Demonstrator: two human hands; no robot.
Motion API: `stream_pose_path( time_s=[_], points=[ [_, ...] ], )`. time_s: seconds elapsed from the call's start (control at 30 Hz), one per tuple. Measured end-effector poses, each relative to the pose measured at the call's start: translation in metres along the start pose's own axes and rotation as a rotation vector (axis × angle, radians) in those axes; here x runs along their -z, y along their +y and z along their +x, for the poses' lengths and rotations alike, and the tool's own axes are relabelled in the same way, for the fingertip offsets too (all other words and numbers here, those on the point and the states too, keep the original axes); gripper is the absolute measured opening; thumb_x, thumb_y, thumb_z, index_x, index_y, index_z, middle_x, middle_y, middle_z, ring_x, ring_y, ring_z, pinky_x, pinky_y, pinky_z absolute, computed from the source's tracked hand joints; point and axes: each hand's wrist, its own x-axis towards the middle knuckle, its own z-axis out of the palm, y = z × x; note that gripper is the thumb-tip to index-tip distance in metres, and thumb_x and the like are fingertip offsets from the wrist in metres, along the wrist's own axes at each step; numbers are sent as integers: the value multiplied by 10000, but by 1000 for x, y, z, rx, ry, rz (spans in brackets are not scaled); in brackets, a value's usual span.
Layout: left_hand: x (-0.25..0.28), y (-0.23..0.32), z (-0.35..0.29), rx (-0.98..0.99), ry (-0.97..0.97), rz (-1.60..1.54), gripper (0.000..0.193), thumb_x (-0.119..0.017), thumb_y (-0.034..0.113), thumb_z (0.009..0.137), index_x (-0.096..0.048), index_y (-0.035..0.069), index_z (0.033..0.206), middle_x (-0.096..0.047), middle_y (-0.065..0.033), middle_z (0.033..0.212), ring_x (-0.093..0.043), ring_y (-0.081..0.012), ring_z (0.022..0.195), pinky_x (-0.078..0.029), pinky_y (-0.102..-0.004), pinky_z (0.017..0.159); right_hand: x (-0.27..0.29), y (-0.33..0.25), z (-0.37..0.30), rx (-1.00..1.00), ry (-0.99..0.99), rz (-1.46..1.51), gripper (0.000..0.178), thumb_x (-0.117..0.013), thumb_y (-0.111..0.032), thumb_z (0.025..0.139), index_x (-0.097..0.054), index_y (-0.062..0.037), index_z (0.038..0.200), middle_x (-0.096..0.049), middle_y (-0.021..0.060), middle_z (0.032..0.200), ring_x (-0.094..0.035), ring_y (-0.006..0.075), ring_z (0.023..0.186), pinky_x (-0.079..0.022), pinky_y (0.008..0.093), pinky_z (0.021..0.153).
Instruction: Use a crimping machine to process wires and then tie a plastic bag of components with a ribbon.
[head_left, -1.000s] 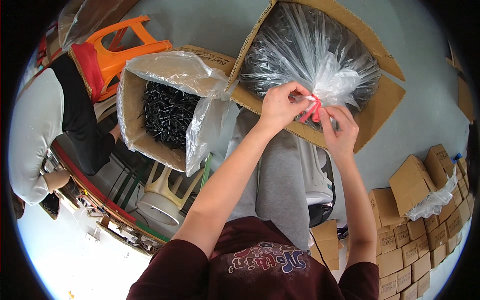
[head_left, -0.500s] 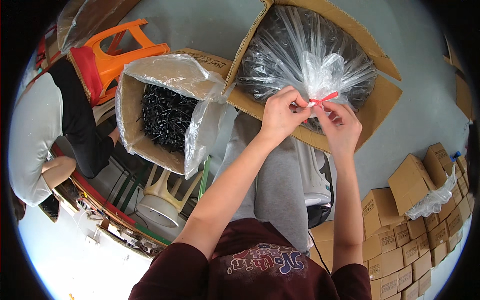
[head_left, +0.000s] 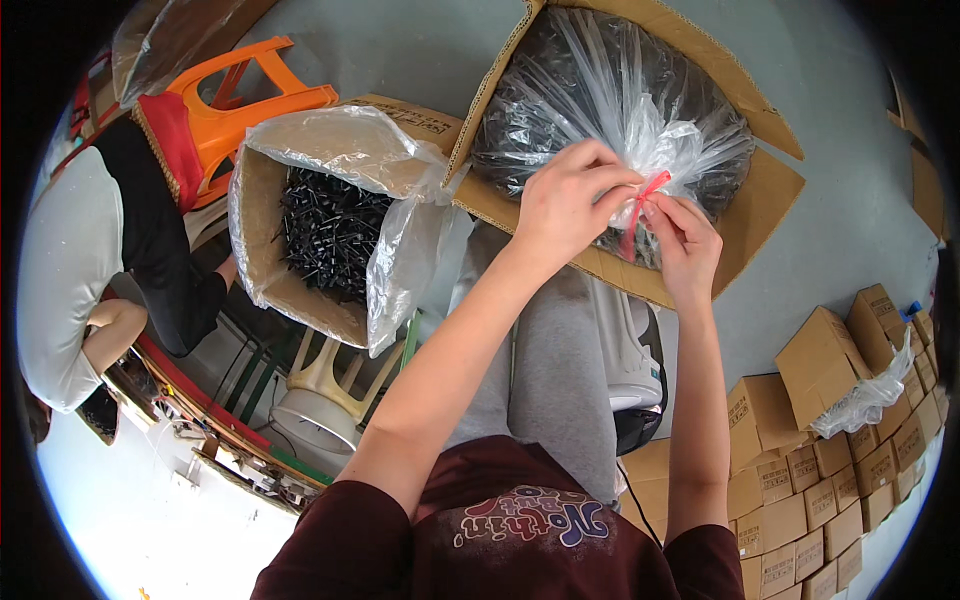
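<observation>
A transparent plastic bag full of dark contents sits in an open cardboard box in front of me. Its gathered neck is wrapped by a red ribbon, with one end hanging down over the plastic. My left hand is closed in a pinch on the ribbon at the left of the neck. On the other side, my right hand pinches the ribbon between thumb and fingers. What lies under the fingertips is partly hidden.
To the left stands a plastic-lined box holding many small black parts. Beyond it are an orange stool and a seated person at a bench. Stacked cartons fill the lower right. A cream stool stands below the lined box.
My left hand has turned and risen slightly. The ribbon now sticks up at the neck, and a red end hangs down that did not show before. My right hand has shifted slightly down.
</observation>
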Motion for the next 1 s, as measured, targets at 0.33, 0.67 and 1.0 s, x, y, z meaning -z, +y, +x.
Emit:
stream_pose_path(
  time_s=[0.33, 0.67, 1.0],
  points=[
    [8, 6, 36, -105, -370, 324, 123, -699, 198, 721, -720, 110, 805, -588, -11, 846, -615, -210, 808, -506, -347, 703, 1, -4, 7, -125, 20, 188, 148, -642, -38, 865, -677, 48, 981, -679, 76, 861, -639, 116, 725, -500, 224, 680],
    [7, 1, 37, -65, -379, 383, 140, -704, 208, 687, -701, 93, 768, -556, -28, 835, -604, -214, 853, -506, -355, 735, 1, -18, 28, -309, -78, 256, 151, -666, -74, 845, -679, 35, 949, -691, 79, 807, -641, 108, 724, -489, 232, 671],
    [8, -5, 36, 24, -363, 243, 179, -704, 202, 703, -695, 61, 812, -565, -43, 826, -598, -214, 790, -497, -345, 718, -3, -13, 29, -309, -29, 320, 147, -687, -103, 838, -692, 8, 935, -701, 68, 837, -641, 103, 758, -460, 219, 684]
  ],
)
